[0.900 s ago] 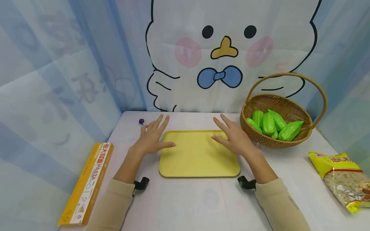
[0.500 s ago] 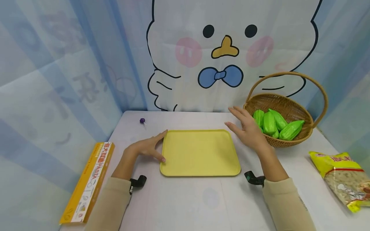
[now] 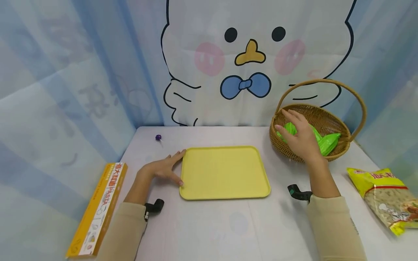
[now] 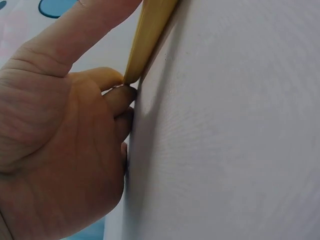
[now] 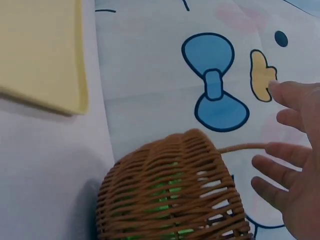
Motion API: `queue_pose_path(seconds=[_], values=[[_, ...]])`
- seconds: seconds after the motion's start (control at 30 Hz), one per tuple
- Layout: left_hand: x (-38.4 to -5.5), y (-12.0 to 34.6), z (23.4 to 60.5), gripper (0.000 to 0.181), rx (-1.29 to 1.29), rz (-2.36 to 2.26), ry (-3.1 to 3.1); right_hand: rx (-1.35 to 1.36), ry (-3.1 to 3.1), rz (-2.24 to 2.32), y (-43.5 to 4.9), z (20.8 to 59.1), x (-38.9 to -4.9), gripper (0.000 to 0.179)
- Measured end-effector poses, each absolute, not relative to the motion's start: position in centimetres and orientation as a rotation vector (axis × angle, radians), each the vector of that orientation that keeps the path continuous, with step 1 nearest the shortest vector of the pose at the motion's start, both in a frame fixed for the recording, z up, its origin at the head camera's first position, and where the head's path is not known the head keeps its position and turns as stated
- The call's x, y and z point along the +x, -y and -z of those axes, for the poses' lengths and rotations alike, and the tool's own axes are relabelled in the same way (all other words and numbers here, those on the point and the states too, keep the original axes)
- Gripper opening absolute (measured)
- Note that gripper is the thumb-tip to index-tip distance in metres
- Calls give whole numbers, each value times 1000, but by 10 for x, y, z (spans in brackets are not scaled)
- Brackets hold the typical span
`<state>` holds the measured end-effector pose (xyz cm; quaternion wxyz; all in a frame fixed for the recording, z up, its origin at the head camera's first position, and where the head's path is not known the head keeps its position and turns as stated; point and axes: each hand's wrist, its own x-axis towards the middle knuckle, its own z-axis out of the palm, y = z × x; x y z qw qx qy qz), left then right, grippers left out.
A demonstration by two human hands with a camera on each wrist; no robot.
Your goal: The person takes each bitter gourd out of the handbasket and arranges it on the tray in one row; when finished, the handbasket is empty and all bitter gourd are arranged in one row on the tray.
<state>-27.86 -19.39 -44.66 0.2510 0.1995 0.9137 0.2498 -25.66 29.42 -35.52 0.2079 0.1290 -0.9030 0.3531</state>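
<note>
A yellow rectangular tray (image 3: 225,174) lies flat on the table. My left hand (image 3: 161,168) rests at its left side, fingertips at the far corner and thumb near the front-left edge. In the left wrist view, fingers (image 4: 120,100) touch the table beside the tray's corner (image 4: 145,45). Over a brown wicker basket (image 3: 331,121) my right hand (image 3: 302,137) hovers with fingers spread, holding nothing. Glossy green, ridged, pointed fruits or vegetables (image 3: 329,144) lie in the basket, partly hidden by that hand. Green shows through the weave (image 5: 170,200) in the right wrist view.
A yellow pasta box (image 3: 98,210) lies along the left table edge. Near the back left is a small purple lollipop (image 3: 158,137). A yellow snack bag (image 3: 388,199) lies at the right. The basket's tall handle (image 3: 362,108) arches above it. A printed curtain (image 3: 202,98) hangs behind.
My left hand has moved down to the tray's left edge from above it. My right hand has left the tray's right side and moved right, over the basket.
</note>
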Motion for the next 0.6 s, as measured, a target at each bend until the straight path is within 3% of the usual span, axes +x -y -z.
queue_pose_path(seconds=[0.6], values=[[-281, 195, 448, 139, 523, -683, -2474, 242, 3018, -766, -364, 346, -288, 73]])
